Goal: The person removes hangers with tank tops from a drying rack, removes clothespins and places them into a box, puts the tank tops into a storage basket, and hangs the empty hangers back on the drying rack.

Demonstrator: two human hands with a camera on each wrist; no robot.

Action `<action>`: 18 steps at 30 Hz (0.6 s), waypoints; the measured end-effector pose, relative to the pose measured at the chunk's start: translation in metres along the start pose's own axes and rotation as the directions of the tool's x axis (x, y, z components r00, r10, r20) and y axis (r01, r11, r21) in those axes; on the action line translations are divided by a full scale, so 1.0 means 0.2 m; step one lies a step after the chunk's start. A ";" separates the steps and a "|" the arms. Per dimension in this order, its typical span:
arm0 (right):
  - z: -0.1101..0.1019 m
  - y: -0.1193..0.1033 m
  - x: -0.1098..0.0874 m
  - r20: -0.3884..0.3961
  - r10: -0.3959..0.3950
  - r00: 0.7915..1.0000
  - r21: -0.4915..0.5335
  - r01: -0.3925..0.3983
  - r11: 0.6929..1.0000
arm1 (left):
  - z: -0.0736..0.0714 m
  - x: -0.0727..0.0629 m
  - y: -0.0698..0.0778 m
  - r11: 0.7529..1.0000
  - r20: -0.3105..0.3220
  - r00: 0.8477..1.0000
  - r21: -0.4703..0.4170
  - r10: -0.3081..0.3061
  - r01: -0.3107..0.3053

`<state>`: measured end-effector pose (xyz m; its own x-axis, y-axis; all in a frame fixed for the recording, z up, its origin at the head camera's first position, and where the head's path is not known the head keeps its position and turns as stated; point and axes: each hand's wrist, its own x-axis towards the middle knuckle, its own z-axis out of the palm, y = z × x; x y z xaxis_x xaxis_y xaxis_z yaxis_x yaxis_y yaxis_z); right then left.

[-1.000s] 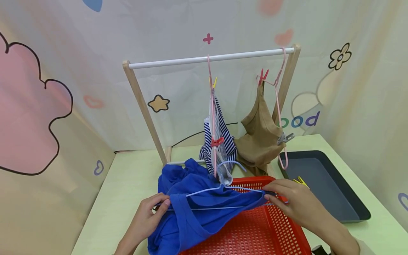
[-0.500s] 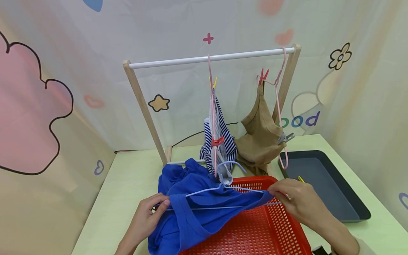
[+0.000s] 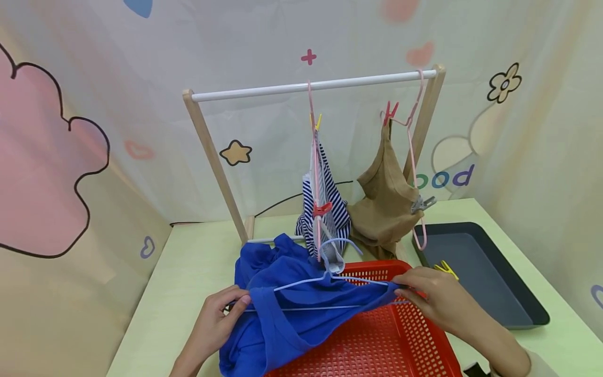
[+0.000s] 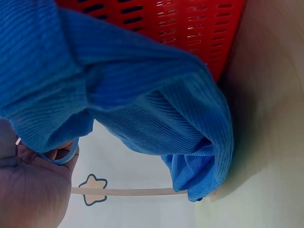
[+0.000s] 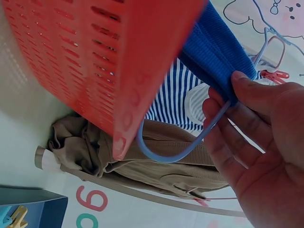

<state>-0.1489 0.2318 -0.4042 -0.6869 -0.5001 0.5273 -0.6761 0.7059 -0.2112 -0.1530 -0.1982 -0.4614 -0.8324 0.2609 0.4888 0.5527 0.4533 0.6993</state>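
Note:
A blue ribbed garment (image 3: 282,335) lies partly over the red basket, its wide band stretched along a light blue hanger (image 3: 341,240). In the head view my left hand (image 3: 218,318) pinches the band's left end between thumb and fingers. The left wrist view shows the hanger's rounded end under the cloth (image 4: 152,85), beside the fingers. My right hand (image 3: 440,296) pinches the band's right end; in the right wrist view its thumb presses the blue cloth (image 5: 213,57) against the fingers, and the hanger's bare loop (image 5: 164,159) sticks out past it.
Behind stands a rack with a white bar (image 3: 264,90). A striped garment (image 3: 335,193) and a brown garment (image 3: 383,209) hang there on pink hangers with clothespins. The red basket (image 3: 424,335) is in front. A dark tray (image 3: 494,283) on the right holds a yellow clothespin (image 3: 445,268).
My right hand slid a little outward to the right, then came back slightly left, still pinching the band. The left hand and the hanger stayed almost in place.

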 end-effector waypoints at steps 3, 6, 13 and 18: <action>0.00 0.00 0.00 0.002 0.014 1.000 -0.007 -0.014 1.000 | 0.00 0.00 -0.01 1.000 -0.003 1.000 0.007 -0.015 0.015; 0.00 0.01 -0.01 0.010 0.031 0.999 -0.017 -0.031 0.999 | 0.01 -0.01 -0.02 1.000 -0.014 1.000 0.021 -0.012 0.013; 0.01 0.04 -0.05 0.033 0.073 0.997 -0.007 -0.073 0.997 | -0.01 -0.02 -0.03 0.999 -0.042 0.999 0.021 -0.032 0.033; 0.01 0.06 -0.06 0.047 0.107 0.993 -0.005 -0.107 0.994 | -0.02 -0.03 -0.03 0.998 -0.038 0.997 -0.015 -0.068 0.067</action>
<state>-0.1502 0.2450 -0.4147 -0.7669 -0.4450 0.4624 -0.5978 0.7574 -0.2625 -0.1515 -0.2063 -0.4656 -0.8658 0.1967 0.4602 0.4962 0.4568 0.7383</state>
